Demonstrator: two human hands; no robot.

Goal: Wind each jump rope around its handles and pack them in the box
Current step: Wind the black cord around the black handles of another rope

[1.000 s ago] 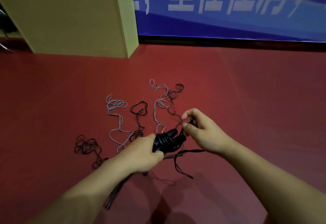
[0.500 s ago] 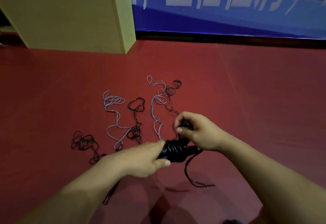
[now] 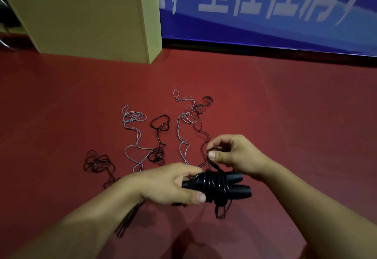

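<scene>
The matte red floor (image 3: pixel 285 116) carries everything here, and a pale yellow-green box (image 3: pixel 85 14) with flat, board-like sides stands at the far left against a blue banner (image 3: pixel 265 14); it is probably where the wound ropes will go. Between the box and the person, several thin ropes lie loose in tangles, some light grey (image 3: pixel 134 130), some dark (image 3: pixel 98 163), apparently still waiting to be wound. The left hand (image 3: pixel 173 183) is curled round a pair of smooth black handles (image 3: pixel 236 185) held side by side, seemingly to give a firm core for winding. Glossy black cord (image 3: pixel 214 183) already circles them in tight coils. The right hand (image 3: pixel 234 154), just above, pinches a loop of that cord between thumb and fingers, likely to lay on another turn; a short tail hangs below.
</scene>
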